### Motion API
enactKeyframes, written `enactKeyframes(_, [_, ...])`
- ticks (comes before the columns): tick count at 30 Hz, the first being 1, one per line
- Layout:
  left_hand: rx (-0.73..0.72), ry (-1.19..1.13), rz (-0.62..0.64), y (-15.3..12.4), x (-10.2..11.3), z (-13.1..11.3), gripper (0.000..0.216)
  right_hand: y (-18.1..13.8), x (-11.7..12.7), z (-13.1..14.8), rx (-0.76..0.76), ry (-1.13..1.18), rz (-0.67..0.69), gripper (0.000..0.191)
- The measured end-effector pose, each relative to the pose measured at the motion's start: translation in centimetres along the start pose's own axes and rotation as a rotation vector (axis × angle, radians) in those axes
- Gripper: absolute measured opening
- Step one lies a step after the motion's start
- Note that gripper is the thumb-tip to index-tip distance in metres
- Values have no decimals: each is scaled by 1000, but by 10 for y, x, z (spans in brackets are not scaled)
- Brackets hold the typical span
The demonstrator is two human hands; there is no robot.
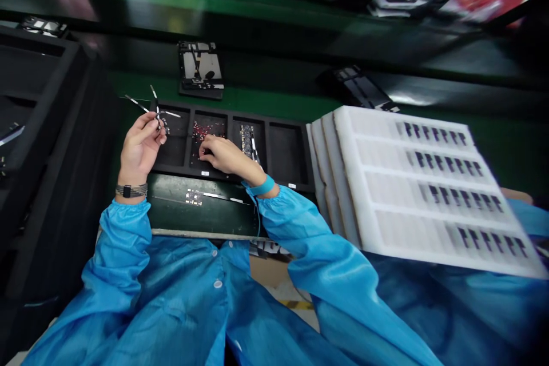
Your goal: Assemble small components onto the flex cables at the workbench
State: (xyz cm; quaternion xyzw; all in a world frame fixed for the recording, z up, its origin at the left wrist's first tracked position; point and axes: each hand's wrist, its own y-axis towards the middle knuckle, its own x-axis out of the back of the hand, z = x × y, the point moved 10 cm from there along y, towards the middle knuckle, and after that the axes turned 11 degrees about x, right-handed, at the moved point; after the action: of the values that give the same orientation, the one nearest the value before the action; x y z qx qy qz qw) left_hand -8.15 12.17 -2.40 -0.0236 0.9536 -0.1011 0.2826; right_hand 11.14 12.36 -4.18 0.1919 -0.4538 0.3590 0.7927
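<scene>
Strips of thin metal [156, 110] fan out from my left hand [139, 148], pinched between thumb & fingertips just above the 1st pocket of the black divided tray [300, 151]. They look light, springy and easy to bend, so prob. best held near where they cross, not at the tips. My right hand [221, 154] sits in the 2nd pocket, fingers curled onto tiny red parts [201, 126]; can't tell if it grips one. 3rd pocket holds a small dark board [247, 140]. Far right: stacked white foam trays [386, 183] w/ rows of small black components [433, 134].
</scene>
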Motion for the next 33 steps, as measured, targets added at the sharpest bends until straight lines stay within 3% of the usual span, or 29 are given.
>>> enactKeyframes(6, [1,-23,34,0,-6,4,32,-14,23,-2,-11,175,-241,9])
enactKeyframes(12, [42,68,24,-3,-19,18,34,-33,31,-3,-23,377,-391,9])
enactKeyframes(24, [181,405,12,-15,-56,56,44,-49,28,12,34,649,-414,20])
enactKeyframes(33, [252,447,41,-19,-64,61,52,-55,28,9,15,696,-426,23])
